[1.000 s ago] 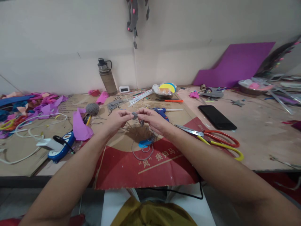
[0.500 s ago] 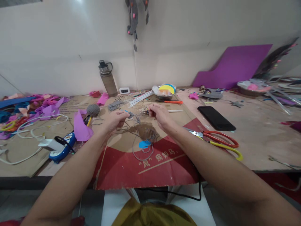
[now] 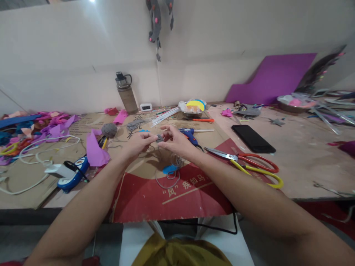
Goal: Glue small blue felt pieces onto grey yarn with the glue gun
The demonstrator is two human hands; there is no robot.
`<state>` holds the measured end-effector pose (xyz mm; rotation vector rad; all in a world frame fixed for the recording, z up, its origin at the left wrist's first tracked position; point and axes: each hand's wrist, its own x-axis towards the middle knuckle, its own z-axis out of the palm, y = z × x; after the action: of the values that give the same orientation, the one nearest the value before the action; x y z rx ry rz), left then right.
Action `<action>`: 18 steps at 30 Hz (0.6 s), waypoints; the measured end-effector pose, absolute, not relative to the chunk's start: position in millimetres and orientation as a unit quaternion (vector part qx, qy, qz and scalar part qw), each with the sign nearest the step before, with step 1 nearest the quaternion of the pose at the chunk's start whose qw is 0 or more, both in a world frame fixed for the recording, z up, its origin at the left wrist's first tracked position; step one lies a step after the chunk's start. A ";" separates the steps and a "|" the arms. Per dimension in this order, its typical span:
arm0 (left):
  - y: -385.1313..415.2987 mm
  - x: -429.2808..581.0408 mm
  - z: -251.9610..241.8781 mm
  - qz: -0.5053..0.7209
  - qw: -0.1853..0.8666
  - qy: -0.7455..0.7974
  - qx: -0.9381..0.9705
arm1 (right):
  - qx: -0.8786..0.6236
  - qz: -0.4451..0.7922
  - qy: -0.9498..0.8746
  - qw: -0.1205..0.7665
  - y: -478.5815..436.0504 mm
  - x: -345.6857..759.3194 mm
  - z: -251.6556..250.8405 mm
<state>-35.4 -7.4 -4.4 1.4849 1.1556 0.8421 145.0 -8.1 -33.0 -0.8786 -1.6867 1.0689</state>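
Gray felt (image 3: 159, 138) is pinched by the left hand (image 3: 138, 145); the right hand (image 3: 177, 142), fingers parted, has been returned beside it, permitting two-handed handling.

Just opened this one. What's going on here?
A person works bare-handed over red-printed cardboard. The left hand pinches a small grey piece; the right hand is close against it with fingers spread, though whether it grips is unclear. Below the hands, loose grey yarn lies by a blue piece. A blue glue gun lies just beyond the right hand, with open scissors to the right.
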 end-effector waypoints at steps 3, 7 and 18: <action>-8.7 -35.0 -4.3 0.344 0.511 0.485 0.621 | -0.374 0.354 -0.727 0.454 -10.5 145.3 -35.0; -10.3 -32.8 -3.3 0.332 0.524 0.477 0.623 | -0.387 0.281 -0.753 0.452 -12.2 146.0 -34.1; -4.1 -48.9 6.5 0.330 0.449 0.485 0.674 | -0.401 0.235 -0.772 0.434 -15.8 147.9 -27.3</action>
<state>-48.9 -4.1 6.5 1.6661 1.2001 0.8164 147.9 -15.8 -27.3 -0.9989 -1.9231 0.5843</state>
